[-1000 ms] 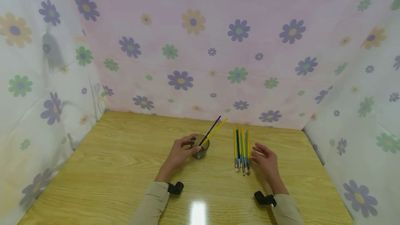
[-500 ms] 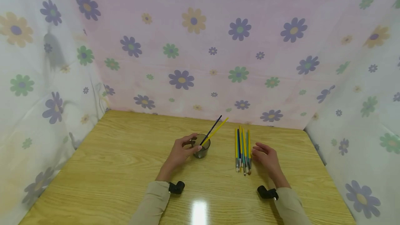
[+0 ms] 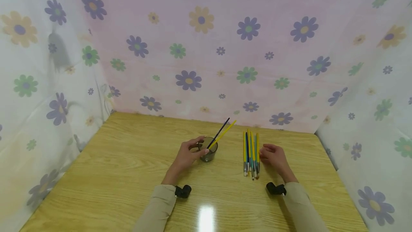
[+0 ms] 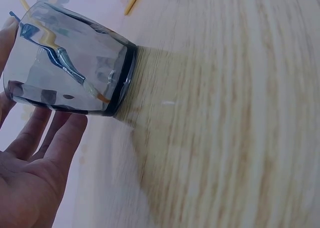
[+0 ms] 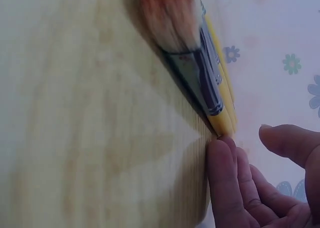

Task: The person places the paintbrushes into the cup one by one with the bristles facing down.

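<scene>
My left hand (image 3: 185, 156) grips a smoky, see-through glass cup (image 3: 208, 157) standing on the table, thumb on the near side and fingers behind. A dark blue paintbrush (image 3: 221, 129) and a yellow paintbrush (image 3: 229, 128) lean in it, bristles down, as the left wrist view shows through the cup's wall (image 4: 107, 68). Right of the cup lies a bundle of yellow, teal and dark blue paintbrushes (image 3: 250, 151), bristles toward me. Beside its right edge is my right hand (image 3: 274, 158). In the right wrist view its fingertips (image 5: 222, 150) meet a yellow handle (image 5: 223, 122); the thumb stands apart.
The wood-grain table (image 3: 128, 174) ends at a flowered curtain (image 3: 212, 35) that encloses the back and both sides. Small black wrist cameras sit at the left cuff (image 3: 161, 191) and right cuff (image 3: 294, 191). A bright glare (image 3: 206, 217) lies at the table's front.
My right hand has come in against the right edge of the paintbrush bundle, its fingers drawing closer. My left hand stays on the cup. The head view has shifted slightly.
</scene>
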Demonstrator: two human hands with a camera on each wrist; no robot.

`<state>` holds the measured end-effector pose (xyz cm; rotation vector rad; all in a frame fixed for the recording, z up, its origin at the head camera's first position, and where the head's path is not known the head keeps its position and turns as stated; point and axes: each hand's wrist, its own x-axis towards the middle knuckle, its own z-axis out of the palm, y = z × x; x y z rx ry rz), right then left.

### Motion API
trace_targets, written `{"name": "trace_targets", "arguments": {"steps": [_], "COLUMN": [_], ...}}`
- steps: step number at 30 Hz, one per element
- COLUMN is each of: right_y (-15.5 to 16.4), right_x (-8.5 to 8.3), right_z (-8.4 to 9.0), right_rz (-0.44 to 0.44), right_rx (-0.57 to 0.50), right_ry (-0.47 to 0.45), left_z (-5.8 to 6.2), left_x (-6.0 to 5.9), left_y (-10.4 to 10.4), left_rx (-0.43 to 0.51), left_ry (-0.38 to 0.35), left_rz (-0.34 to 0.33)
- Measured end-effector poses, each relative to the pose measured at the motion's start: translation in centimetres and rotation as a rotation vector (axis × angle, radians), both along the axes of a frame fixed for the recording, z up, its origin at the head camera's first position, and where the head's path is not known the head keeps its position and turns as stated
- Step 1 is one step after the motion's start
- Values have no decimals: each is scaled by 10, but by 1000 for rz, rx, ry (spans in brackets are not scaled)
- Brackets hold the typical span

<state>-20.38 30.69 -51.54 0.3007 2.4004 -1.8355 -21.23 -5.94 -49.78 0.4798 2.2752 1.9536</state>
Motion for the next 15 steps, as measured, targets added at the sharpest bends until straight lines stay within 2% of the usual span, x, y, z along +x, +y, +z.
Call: {"name": "trace_targets", "arguments": {"steps": [8, 15], "right_y": [-1, -3], "right_x": [-13, -21], "right_z": [4, 1], "right_rz": [10, -19], "right_rx": [104, 167], "right_ry": [-34, -75], "left_z": [2, -19], "left_x": [-2, -13], "left_y": [-3, -2], "left_rx": [1, 0], "left_ry": [-8, -13], "left_rz": [-46, -15]}}
